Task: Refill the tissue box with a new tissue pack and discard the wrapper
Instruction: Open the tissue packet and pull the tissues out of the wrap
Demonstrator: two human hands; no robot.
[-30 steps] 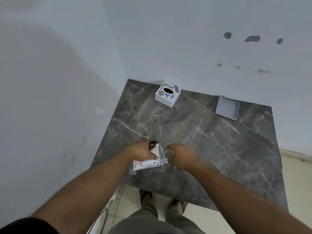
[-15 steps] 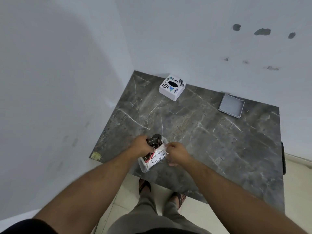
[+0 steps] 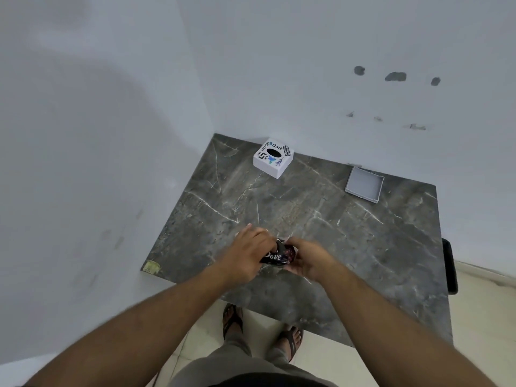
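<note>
A small tissue pack (image 3: 277, 256) in a dark wrapper with white lettering is held just above the near part of the dark marble table (image 3: 363, 247). My left hand (image 3: 251, 254) grips its left end and my right hand (image 3: 305, 259) grips its right end. Most of the pack is hidden by my fingers. The white cube tissue box (image 3: 273, 158), with a dark oval opening on top and printed logos, stands at the far left of the table near the wall corner, well beyond both hands.
A shallow grey square lid or tray (image 3: 364, 185) lies at the far right of the table by the wall. Walls close the left and far sides. A dark object (image 3: 450, 266) hangs at the table's right edge. My sandalled feet (image 3: 261, 331) stand on tiled floor below.
The pack has been turned in my hands: its white label side showed before, now the dark lettered side faces up. Both hands have closed in tighter around it.
</note>
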